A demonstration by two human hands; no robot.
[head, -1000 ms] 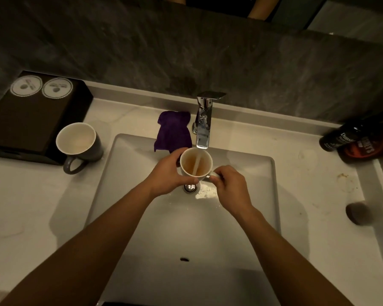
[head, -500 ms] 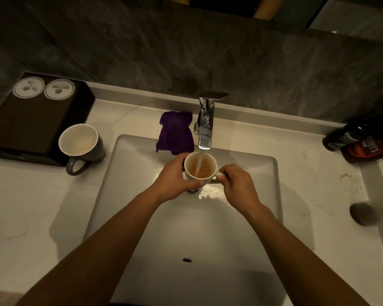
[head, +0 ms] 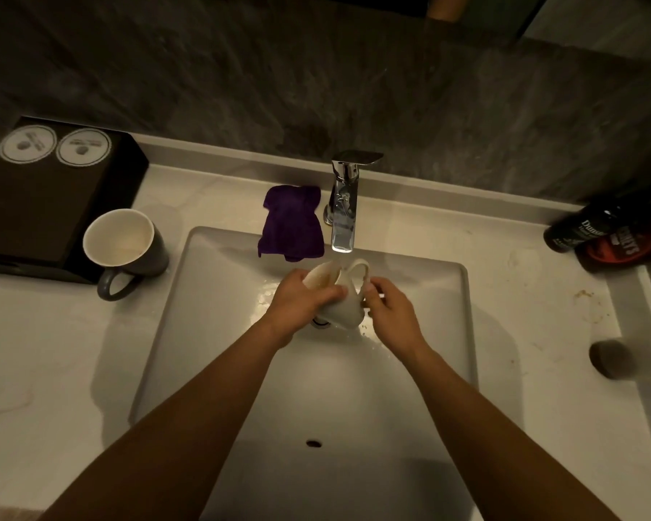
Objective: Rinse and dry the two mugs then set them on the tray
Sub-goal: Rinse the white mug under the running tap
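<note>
The white mug point(head: 335, 295) is tipped over now, mouth turned away toward the tap point(head: 343, 216), where a moment ago it stood upright filling under the stream, so the brownish water looks to be going into the sink point(head: 410, 370), and the first rinse seems nearly done. The left hand point(head: 297, 300) wraps the mug's body in a firm grip; the right hand point(head: 389, 310) pinches by the handle, both forearms reaching straight in over the basin. The grey mug point(head: 126, 244) waits on the desk point(head: 46, 351) beside the dark tray point(head: 42, 186); the purple cloth point(head: 292, 223) lies ready.
</note>
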